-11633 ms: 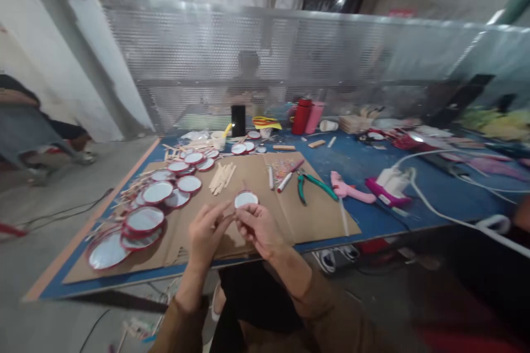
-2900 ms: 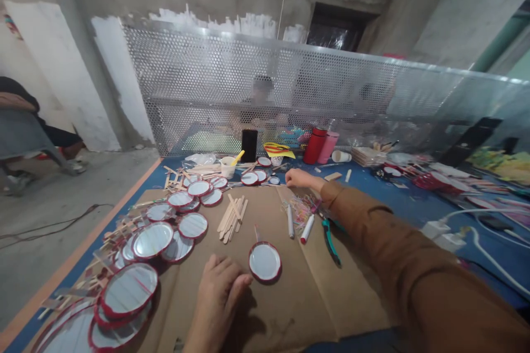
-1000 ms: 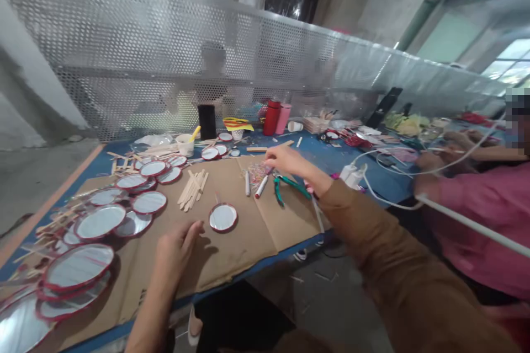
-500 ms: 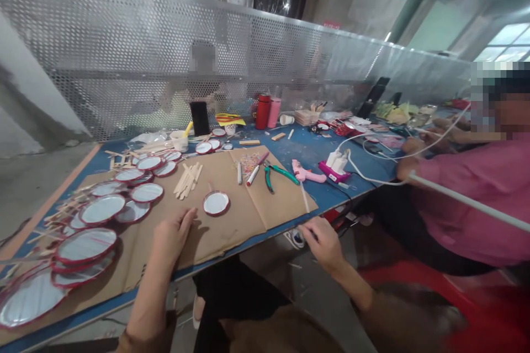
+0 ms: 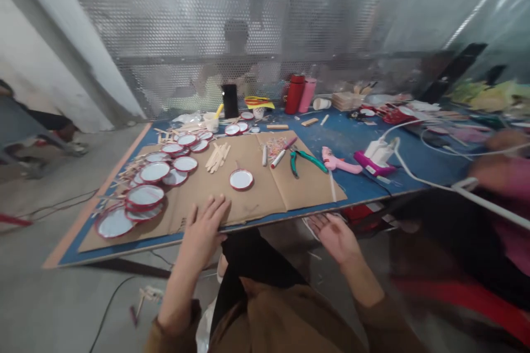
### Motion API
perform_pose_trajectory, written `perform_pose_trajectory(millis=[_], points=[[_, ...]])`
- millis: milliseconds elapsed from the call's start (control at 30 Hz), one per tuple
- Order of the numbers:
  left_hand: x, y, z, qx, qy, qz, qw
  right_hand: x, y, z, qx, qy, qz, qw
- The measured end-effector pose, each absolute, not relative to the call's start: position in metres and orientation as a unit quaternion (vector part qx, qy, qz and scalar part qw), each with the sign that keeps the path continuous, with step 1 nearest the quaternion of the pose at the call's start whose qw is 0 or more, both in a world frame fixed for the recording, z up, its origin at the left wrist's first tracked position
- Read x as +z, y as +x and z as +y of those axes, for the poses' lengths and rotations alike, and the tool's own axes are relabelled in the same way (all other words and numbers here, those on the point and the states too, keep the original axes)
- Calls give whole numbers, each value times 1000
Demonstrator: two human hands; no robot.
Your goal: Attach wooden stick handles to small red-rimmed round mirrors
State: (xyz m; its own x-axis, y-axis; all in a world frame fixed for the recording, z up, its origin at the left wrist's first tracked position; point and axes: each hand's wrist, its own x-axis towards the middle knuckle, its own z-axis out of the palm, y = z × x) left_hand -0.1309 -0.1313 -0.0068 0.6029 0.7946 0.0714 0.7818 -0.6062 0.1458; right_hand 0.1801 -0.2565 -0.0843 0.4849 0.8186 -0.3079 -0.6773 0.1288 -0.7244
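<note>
My left hand (image 5: pixel 206 226) rests with spread fingers on the front edge of the cardboard (image 5: pixel 260 198), holding nothing. Just off the table's front edge, my right hand (image 5: pixel 336 234) is turned palm up, fingers apart. Between and beyond them lies a round red-rimmed white disc (image 5: pixel 240 179). Wooden sticks (image 5: pixel 217 158) form a small pile left of it. To its right are a white marker (image 5: pixel 278 159), green-handled pliers (image 5: pixel 310 161) and a pink glue gun (image 5: pixel 340 163). Several more red-rimmed discs (image 5: pixel 145 195) overlap at the left.
A purple power strip (image 5: pixel 373 165) with white plugs and cables sits at the right. At the back stand a red bottle (image 5: pixel 294 95), a pink bottle (image 5: pixel 307 95) and a black phone (image 5: pixel 229 100). Another person's arm (image 5: pixel 497 162) shows at the far right.
My left hand has opened, its fingers spreading on the cardboard. My right hand has turned palm up and opened. The view has swung left, showing more floor.
</note>
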Motion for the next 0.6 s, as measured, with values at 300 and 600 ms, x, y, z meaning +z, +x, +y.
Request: perform_pose_trajectory(millis=[300,600], points=[[-28,-129,-142,108,891,434,-81,-87,186,-257,527,-442,-12,726],[-25,-127,-148,108,888,435,-103,-82,181,-253,509,-484,-29,711]])
